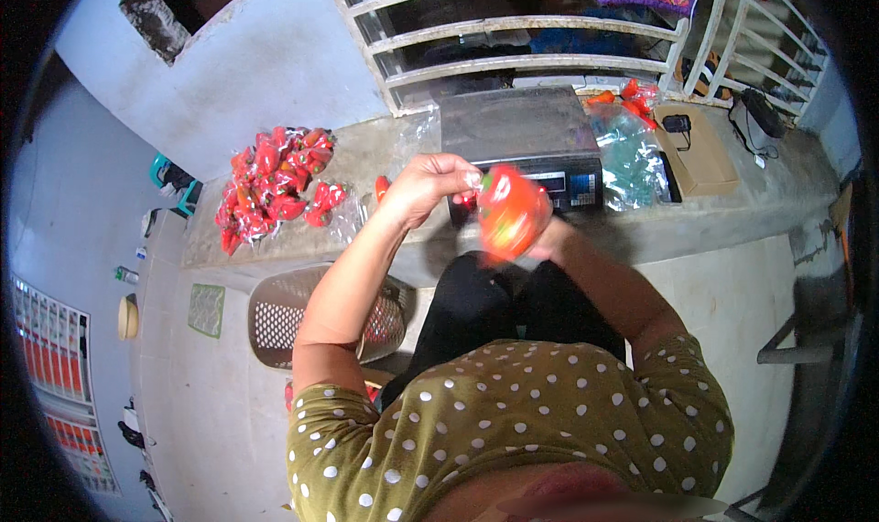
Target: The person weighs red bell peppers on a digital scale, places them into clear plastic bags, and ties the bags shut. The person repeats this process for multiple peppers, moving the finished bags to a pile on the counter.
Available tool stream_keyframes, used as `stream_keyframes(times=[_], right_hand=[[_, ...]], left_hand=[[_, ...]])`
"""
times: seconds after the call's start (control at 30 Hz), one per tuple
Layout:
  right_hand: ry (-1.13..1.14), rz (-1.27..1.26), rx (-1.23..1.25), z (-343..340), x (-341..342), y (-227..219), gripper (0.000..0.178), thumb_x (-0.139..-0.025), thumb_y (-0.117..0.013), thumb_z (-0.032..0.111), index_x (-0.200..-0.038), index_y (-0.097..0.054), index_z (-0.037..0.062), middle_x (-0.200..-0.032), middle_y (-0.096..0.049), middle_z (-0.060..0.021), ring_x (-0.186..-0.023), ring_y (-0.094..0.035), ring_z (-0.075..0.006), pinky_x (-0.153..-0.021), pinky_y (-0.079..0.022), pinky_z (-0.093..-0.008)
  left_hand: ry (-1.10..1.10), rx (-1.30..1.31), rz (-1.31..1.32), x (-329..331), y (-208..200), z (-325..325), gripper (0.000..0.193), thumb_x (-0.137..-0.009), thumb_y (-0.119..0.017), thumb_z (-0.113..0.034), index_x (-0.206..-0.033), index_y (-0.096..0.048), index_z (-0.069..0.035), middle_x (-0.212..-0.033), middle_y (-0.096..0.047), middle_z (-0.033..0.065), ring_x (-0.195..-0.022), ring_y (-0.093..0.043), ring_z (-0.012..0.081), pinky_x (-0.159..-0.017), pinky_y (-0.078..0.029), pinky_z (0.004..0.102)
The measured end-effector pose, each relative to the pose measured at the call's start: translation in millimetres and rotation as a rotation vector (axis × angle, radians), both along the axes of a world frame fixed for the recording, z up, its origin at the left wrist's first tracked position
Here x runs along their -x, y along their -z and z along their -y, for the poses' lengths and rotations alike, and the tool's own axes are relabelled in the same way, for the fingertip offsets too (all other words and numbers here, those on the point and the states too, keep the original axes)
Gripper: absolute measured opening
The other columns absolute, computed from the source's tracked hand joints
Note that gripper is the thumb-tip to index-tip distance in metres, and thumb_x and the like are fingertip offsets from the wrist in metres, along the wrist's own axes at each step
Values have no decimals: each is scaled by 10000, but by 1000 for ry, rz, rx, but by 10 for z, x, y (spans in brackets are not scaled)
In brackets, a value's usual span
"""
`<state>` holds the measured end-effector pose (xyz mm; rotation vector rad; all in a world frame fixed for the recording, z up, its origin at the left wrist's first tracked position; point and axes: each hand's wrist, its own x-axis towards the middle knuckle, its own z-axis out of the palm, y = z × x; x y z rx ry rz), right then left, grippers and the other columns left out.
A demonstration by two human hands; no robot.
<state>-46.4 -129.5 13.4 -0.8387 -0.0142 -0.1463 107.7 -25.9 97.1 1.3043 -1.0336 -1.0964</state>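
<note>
In front of me hangs a clear plastic bag of red chili peppers (513, 215), blurred by motion, with a touch of green near its top. My left hand (428, 189) pinches the bag's upper corner between thumb and fingers. Close against the bag's lower right side is my right hand (549, 242); its fingers are mostly hidden behind the bag. Beyond both hands stands a digital scale (513, 124) with a dark platform, its display and keypad facing me. A loose red pepper (382, 188) lies on the ledge just left of my left wrist.
A heap of bagged red peppers (275, 179) covers the ledge's left part. Right of the scale lie empty clear bags (632, 160), more red peppers (638, 96) and a cardboard box (700, 156). A perforated beige basket (275, 316) stands below left. White railings (522, 23) run behind.
</note>
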Motion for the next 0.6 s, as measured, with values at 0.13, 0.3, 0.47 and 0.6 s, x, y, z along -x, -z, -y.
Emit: stream_keyframes(times=[0.13, 0.3, 0.47, 0.6], right_hand=[[233, -182, 566, 816, -187, -37, 212, -880, -431, 204, -833, -536, 26, -599, -464, 21, -435, -398, -45, -401, -332, -176], [340, 36, 404, -93, -137, -704, 208, -897, -431, 227, -879, -516, 38, -623, -474, 2, -457, -423, -70, -409, -344, -180], [122, -425, -206, -12, -83, -193, 186, -868, -482, 222, -897, -529, 45, -638, -511, -14, -533, -503, -108, -462, -399, -224], [227, -224, 565, 627, -321, -239, 136, -855, -467, 167, -816, -549, 66, -602, -475, 26, -438, -408, -40, -376, -311, -175]], left_hand=[[-236, -182, 689, -83, 83, 144, 126, -775, -615, -137, -795, -604, -13, -714, -611, 58, -584, -543, 105, -536, -438, 236], [-398, 297, -223, -130, -58, 285, 143, -767, -611, -123, -864, -585, -22, -726, -612, 66, -606, -567, 139, -566, -465, 264], [-76, 16, 127, -87, 58, -20, 126, -748, -630, -133, -781, -630, -11, -720, -630, 51, -595, -550, 114, -569, -445, 265], [-270, -161, 888, -91, 115, 191, 119, -762, -609, -111, -801, -624, 1, -733, -627, 56, -631, -581, 121, -581, -455, 256]])
